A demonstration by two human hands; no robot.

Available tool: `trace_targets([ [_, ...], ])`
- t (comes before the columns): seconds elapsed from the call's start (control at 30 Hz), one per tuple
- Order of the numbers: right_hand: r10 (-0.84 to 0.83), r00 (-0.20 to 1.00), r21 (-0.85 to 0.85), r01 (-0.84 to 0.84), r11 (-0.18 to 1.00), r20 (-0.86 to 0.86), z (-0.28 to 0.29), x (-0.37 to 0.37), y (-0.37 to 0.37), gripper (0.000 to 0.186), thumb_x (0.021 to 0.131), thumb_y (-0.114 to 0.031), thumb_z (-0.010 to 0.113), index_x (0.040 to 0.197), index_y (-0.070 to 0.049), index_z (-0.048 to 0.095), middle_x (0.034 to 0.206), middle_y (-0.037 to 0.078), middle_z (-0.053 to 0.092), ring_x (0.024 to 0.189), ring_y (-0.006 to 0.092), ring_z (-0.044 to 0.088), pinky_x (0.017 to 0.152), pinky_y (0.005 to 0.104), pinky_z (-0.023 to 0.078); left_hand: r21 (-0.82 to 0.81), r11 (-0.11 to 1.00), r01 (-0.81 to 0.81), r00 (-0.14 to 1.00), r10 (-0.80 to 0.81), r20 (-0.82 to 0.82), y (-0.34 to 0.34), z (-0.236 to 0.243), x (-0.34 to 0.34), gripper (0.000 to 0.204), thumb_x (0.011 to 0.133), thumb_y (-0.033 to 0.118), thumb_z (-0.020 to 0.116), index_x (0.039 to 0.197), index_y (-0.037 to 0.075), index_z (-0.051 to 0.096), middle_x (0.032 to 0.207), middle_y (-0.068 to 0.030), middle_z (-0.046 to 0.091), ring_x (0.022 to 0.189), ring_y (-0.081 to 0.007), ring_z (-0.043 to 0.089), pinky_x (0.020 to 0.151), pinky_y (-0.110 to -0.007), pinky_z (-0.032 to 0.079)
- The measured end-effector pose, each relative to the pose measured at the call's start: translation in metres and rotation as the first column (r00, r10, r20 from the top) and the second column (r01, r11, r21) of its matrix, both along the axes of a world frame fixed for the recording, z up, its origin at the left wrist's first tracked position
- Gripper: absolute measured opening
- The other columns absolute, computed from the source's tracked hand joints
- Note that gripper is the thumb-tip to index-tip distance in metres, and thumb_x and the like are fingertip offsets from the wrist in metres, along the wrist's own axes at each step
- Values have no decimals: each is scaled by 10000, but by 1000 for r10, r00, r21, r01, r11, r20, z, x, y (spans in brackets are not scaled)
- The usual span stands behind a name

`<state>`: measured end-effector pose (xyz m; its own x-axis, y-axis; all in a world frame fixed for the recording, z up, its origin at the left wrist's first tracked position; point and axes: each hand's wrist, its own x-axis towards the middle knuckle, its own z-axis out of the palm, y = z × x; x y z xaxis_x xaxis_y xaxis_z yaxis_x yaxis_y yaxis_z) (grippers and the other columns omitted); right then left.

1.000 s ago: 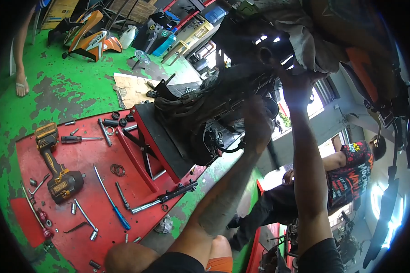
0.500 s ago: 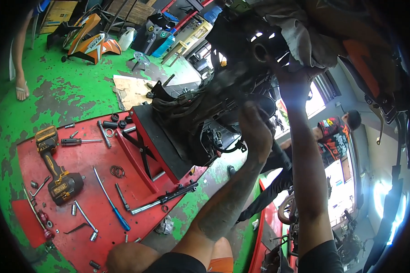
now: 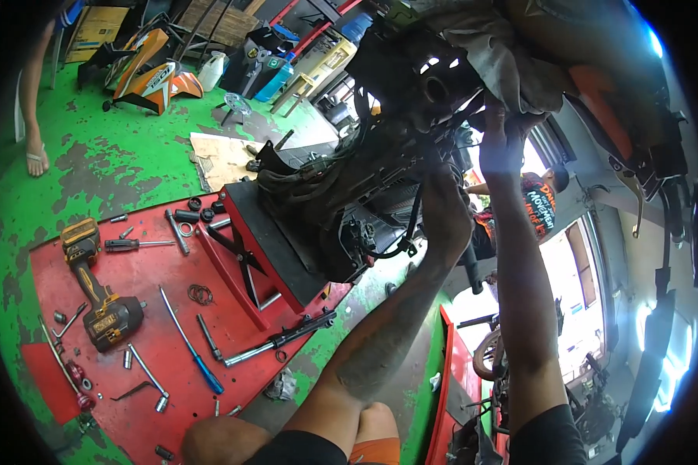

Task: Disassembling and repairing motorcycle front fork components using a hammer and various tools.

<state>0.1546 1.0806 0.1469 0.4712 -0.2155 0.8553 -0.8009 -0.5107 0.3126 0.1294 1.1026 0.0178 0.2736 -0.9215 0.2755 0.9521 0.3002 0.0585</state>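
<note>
A dark, greasy motorcycle engine (image 3: 364, 186) with hoses and cables sits on a red scissor stand (image 3: 267, 248). My left hand (image 3: 444, 205) reaches up and presses against the right side of the engine, fingers curled on a dark part. Higher up, my right hand (image 3: 502, 143) grips the underside of the bike by a grey cloth-like cover (image 3: 504, 54). What exactly each hand holds is hidden by the dark parts around it.
On a red mat (image 3: 132, 325) lie a yellow-black impact driver (image 3: 97, 291), a blue-handled screwdriver (image 3: 194, 345), wrenches, sockets and a fork tube (image 3: 279, 337). Orange fairings (image 3: 143, 74) and a person's sandalled foot (image 3: 35, 159) are at far left. Another person (image 3: 531, 205) crouches beyond.
The view has shifted slightly, so the engine sits a little further right and higher. Both hands have moved up with it and stay on the bike. The person beyond has shifted upward in the picture.
</note>
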Motion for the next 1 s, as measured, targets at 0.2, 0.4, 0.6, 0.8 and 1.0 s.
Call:
trace_targets([
  [0.2, 22, 999, 60, -20, 998, -35, 4, -7, 4, 815, 975, -400, 530, 1481, 110, 145, 1530, 285, 234, 1439, 381, 214, 1195, 455, 88, 269, 957, 107, 893, 27, -450, 29, 10, 26, 374, 1056, 454, 356, 879, 134, 438, 614, 58, 363, 418, -51, 314, 368, -221, 263],
  [0.4, -103, 990, 0, 104, 995, -95, 8, -18, 4, 914, 979, -440, 550, 1534, 41, 4, 1587, 288, 91, 1499, 337, 91, 1187, 395, 102, 48, 997, 60, 991, -65, 115, 4, 0, 31, 406, 1060, 425, 373, 988, 46, 501, 697, -13, 416, 576, -131, 428, 544, -310, 394],
  [0.6, -212, 977, 40, 212, 976, 2, 2, -10, 9, 1010, 954, -461, 588, 1538, 28, -75, 1618, 262, 18, 1506, 347, 95, 1190, 391, 116, 142, 970, 199, 881, -113, -459, 26, 6, 53, 432, 1035, 530, 377, 977, 109, 456, 662, 40, 387, 472, -50, 357, 390, -220, 309],
  [0.8, -105, 994, 43, 104, 994, 32, 1, -10, 4, 991, 942, -501, 587, 1541, 14, -10, 1584, 261, 137, 1473, 356, 196, 1181, 428, 163, 17, 998, 61, 996, -60, -62, -3, 19, 32, 378, 1049, 459, 380, 903, 113, 426, 616, 54, 365, 428, -52, 341, 380, -223, 282],
  [1.0, -159, 987, 35, 160, 987, -26, 4, -16, 9, 988, 947, -471, 589, 1533, 26, -31, 1576, 277, 146, 1471, 362, 195, 1182, 426, 163, 4, 992, 122, 992, -122, -25, -18, 11, 67, 365, 1054, 446, 361, 903, 119, 423, 577, 44, 368, 393, -61, 318, 344, -228, 275],
])
